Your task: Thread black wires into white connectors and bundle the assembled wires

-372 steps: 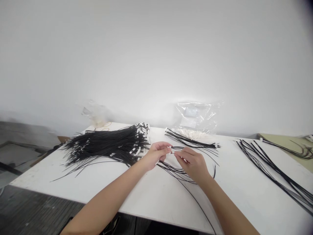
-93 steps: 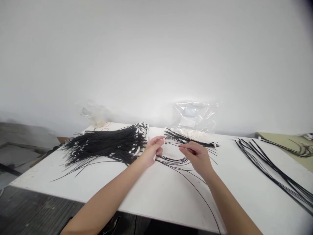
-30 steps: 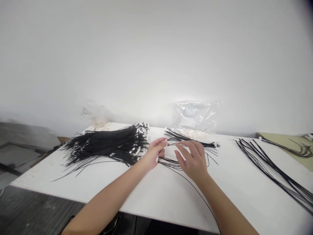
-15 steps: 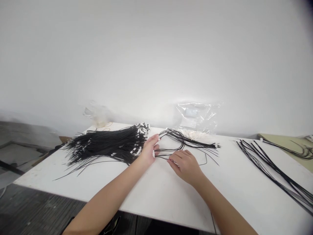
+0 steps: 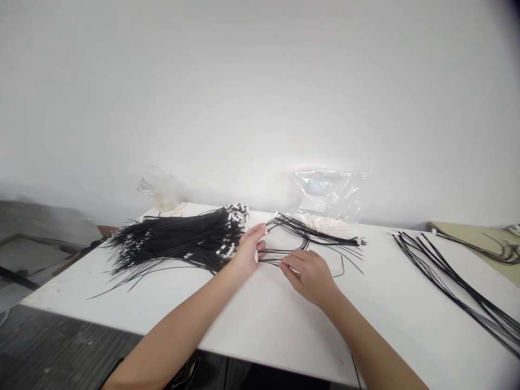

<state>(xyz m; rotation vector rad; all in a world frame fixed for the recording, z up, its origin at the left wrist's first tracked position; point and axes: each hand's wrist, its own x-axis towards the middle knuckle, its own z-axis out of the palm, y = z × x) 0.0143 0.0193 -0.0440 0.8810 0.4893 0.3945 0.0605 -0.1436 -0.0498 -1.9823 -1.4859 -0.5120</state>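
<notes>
My left hand pinches a small white connector at the end of a thin black wire, beside the large pile of black wires with white ends. My right hand rests on the white table with its fingers curled around a few looped black wires that run between both hands. A smaller bundle of black wires lies just behind my right hand.
A clear plastic bag of small white connectors stands against the wall behind the wires. Another crumpled clear bag sits at the back left. Long black wires lie spread on the right. A beige surface adjoins the table at far right.
My right hand has drawn back toward me and to the left, closing on the looped wires. My left hand shifted slightly left toward the large pile, and the wire loop rose between the hands.
</notes>
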